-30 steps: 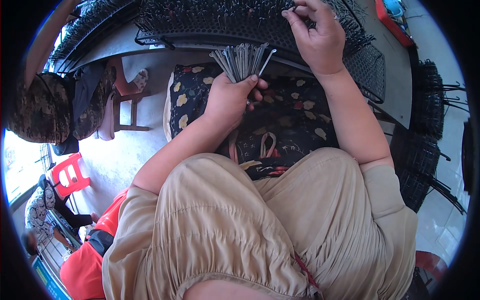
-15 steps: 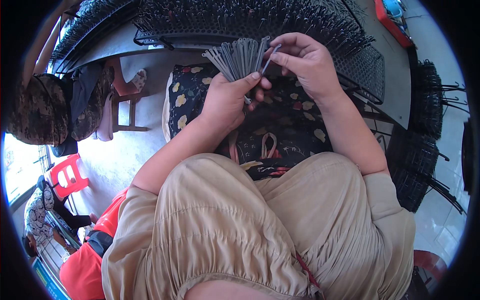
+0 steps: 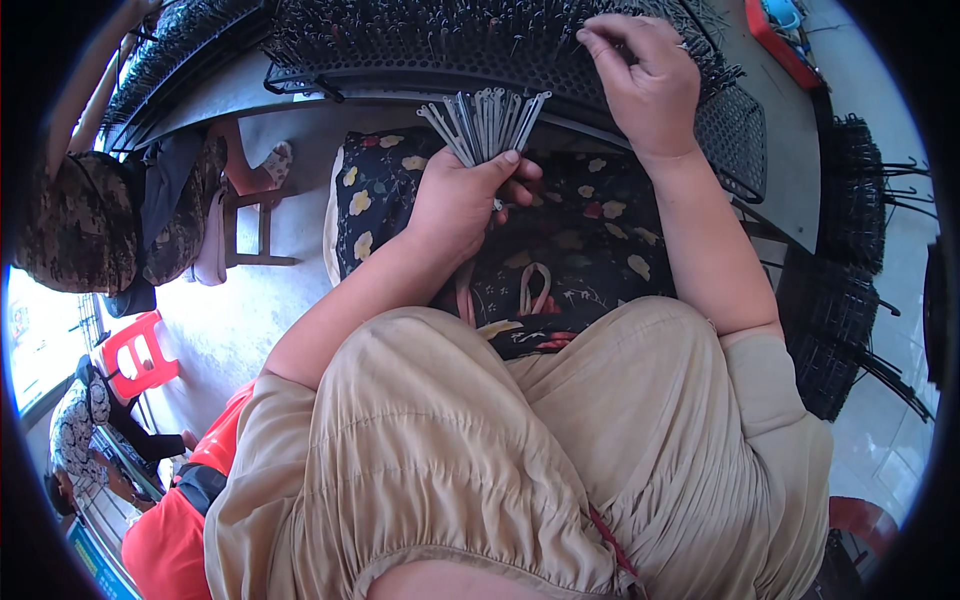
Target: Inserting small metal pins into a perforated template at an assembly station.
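At twelve o'clock, the left hand (image 3: 455, 205) grips a fan of strips (image 3: 484, 128). At one o'clock, the right hand (image 3: 655, 88) curls near black hooks (image 3: 400, 35); whether it pinches anything, I cannot tell.

A dull, smooth, grey metallic finish is shown by the slim rods (image 3: 482, 128) at twelve o'clock. Farther toward twelve, the perforated tray (image 3: 430, 75) is formed of dark, metal-looking sheet. A matt grey surface is presented by the bench (image 3: 795, 150) at two o'clock. At six, the beige garment (image 3: 420, 400) is made of soft, puckered cloth. At nine, smooth plastic is seen in the red stool (image 3: 153, 374); at three, the floor (image 3: 900, 340) is finished glossy.
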Motion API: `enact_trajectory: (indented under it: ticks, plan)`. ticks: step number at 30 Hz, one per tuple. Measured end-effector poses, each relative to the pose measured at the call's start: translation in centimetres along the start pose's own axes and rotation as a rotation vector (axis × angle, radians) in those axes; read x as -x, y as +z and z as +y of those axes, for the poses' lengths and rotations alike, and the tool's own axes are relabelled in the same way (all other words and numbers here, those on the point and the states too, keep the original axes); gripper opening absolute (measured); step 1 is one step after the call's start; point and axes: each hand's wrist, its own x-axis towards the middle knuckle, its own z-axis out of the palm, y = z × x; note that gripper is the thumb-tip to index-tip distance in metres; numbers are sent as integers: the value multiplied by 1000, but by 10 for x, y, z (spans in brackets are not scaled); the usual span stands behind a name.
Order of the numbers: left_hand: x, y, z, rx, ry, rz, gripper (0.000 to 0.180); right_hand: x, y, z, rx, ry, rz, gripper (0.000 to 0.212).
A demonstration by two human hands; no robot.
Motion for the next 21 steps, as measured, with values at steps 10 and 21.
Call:
enact_trajectory:
  ticks: [10,21]
  plan:
    - [0,0,-3,29,67,3,11,29,-1,-26,-333,474,-157,6]
    - [-1,9,-1,-45,52,-10,14,35,-6,-9,-516,664,-58,44]
